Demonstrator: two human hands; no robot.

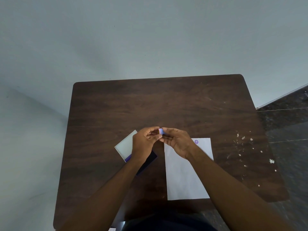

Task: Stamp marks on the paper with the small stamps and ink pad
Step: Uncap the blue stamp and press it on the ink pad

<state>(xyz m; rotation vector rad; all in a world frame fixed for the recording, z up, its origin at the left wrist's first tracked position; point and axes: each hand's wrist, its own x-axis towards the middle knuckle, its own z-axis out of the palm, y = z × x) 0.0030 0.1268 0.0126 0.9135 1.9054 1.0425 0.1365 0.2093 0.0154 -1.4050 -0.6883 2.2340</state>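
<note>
- White paper (185,174) lies on the dark wooden table (116,105), one purple stamped mark (196,142) near its far edge.
- Left hand (144,144) and right hand (177,141) pinch a small lilac stamp (161,131) just beyond the paper's far-left corner.
- Ink pad box (125,146) sits left of the paper.

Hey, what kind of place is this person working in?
Probably a plain indoor room, perhaps a classroom or office: a small dark wooden table stands against a bare pale wall, with dark speckled stone floor on the right.
</note>
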